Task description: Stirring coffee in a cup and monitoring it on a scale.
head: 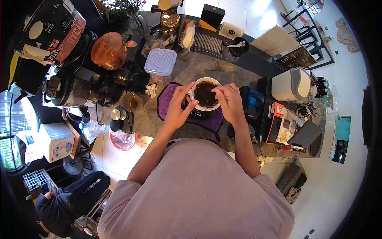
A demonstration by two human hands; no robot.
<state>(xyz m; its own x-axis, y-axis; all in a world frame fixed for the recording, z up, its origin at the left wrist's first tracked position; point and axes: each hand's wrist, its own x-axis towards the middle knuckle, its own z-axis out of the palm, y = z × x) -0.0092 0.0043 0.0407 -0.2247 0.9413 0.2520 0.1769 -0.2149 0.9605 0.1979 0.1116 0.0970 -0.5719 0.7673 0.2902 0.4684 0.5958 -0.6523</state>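
Dark wet coffee grounds (pixel 205 93) line the inside of a white, round dripper or cup (pixel 221 105) in front of me. It stands over a black digital scale (pixel 199 114) with a lit display, on a purple cloth (pixel 166 103). My left hand (pixel 181 106) is at its left side, thumb and fingers spread around the rim and handle; how firmly they grip is hidden. My right hand (pixel 229 100) reaches over the right rim, its thumb and fingertips close together above the grounds. Whether something small is pinched there cannot be made out.
A lidded plastic container (pixel 160 64) and a glass vessel with brown liquid (pixel 132 102) stand to the left. Behind are a drip tray (pixel 207 44) and a hand grinder (pixel 235 49). A white bin (pixel 291 85) is right. Another person (pixel 70 201) is at lower left.
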